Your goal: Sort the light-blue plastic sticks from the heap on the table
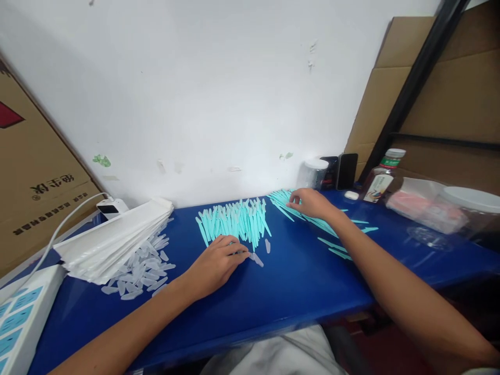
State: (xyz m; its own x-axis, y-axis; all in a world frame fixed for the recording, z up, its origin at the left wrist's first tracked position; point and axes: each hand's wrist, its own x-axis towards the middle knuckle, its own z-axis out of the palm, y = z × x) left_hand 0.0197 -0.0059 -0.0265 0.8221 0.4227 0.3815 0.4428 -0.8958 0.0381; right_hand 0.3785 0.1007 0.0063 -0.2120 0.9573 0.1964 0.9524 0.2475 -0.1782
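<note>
My left hand [222, 261] rests low over the table, its fingertips closed at the narrow end of a translucent blade cap [257, 260]. Another loose cap [267, 246] lies just beyond it. Behind this hand is a row of slim turquoise eyebrow razors [234, 220] with translucent caps on their far ends. My right hand [310, 203] reaches into a second, looser pile of turquoise razors [283, 199], thumb and fingers pinched at one; the fingertips are partly hidden. A few more razors [339, 250] lie scattered under and beside my right forearm.
A heap of translucent caps [144, 268] lies at left beside stacked white plastic sleeves [117, 242]. A power strip [35, 312] and a white charger [112, 207] stand farther left. At right are a lidded jar [314, 174], a phone [347, 171], a bottle [380, 177] and bags [425, 205].
</note>
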